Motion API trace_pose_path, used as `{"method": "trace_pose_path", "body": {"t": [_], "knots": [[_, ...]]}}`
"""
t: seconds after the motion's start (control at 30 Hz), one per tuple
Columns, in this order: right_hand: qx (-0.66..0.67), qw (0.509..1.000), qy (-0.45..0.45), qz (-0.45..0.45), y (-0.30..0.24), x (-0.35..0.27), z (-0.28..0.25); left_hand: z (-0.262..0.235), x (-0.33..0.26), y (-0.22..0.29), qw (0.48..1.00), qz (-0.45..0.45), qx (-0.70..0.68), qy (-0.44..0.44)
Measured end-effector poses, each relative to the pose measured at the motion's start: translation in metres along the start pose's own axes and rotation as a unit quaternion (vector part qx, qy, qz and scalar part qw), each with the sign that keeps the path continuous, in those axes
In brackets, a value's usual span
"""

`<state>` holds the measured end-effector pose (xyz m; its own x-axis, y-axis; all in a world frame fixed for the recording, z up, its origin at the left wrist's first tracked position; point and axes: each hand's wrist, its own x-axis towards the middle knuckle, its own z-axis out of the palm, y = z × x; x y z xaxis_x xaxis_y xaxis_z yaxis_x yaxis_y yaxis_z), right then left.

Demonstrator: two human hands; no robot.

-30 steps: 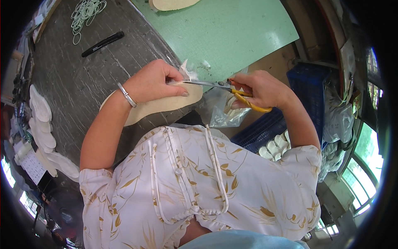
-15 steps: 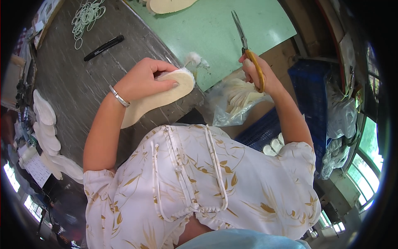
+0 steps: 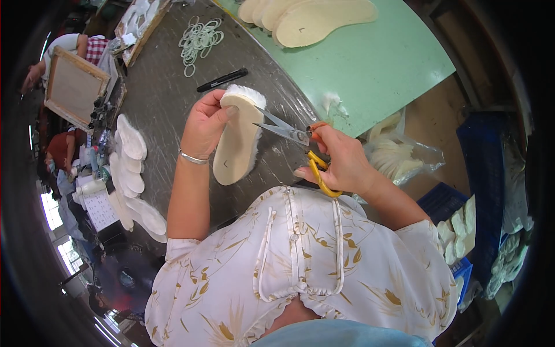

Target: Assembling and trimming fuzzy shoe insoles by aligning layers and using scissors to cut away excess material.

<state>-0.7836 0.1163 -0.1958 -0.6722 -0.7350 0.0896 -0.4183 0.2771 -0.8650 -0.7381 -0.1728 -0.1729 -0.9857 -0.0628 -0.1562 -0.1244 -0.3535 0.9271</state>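
My left hand [image 3: 206,124] grips a cream shoe insole [image 3: 236,144] by its upper left side, thumb on the flat face. White fluff shows along the insole's top and right edge. In my right hand [image 3: 341,157] is a pair of scissors [image 3: 289,132] with yellow handles. Their blades are spread and point left, the tips at the insole's right edge near its upper part. Whether the blades have fluff between them is too small to tell. A tuft of white fluff [image 3: 332,103] lies on the green board beyond the scissors.
Several insoles [image 3: 315,26] lie on the green board [image 3: 370,75]. A black marker [image 3: 222,80] and pale rubber bands [image 3: 199,43] are on the dark table. White insoles [image 3: 128,168] line its left edge. A plastic bag of insoles [image 3: 399,155] and blue crates [image 3: 442,199] stand at right.
The scissors came down and left from being held upright to the insole, their blades now spread. My left hand turned the insole more upright. The whole view shifted.
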Motion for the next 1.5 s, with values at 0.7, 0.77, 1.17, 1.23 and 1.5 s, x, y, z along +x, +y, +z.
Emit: {"method": "trace_pose_path", "body": {"t": [0.7,0.77,1.17,1.23,1.5], "knots": [[-0.120,0.990,0.065,-0.045,-0.042,0.041,-0.001,-0.006,-0.024,0.019,0.992,0.115,-0.051,-0.013],[-0.121,0.989,0.067,-0.043,-0.042,0.041,-0.002,-0.004,-0.023,0.018,0.993,0.108,-0.044,-0.019],[-0.163,0.986,-0.020,0.007,-0.037,0.038,-0.015,0.013,-0.019,0.018,0.995,0.100,-0.016,-0.003],[-0.178,0.981,-0.064,0.038,-0.035,0.038,-0.019,0.012,-0.018,0.018,0.995,0.099,-0.016,0.001],[-0.187,0.980,0.015,-0.072,-0.038,0.038,-0.038,0.006,-0.017,0.017,0.997,0.070,0.006,-0.027]]}}
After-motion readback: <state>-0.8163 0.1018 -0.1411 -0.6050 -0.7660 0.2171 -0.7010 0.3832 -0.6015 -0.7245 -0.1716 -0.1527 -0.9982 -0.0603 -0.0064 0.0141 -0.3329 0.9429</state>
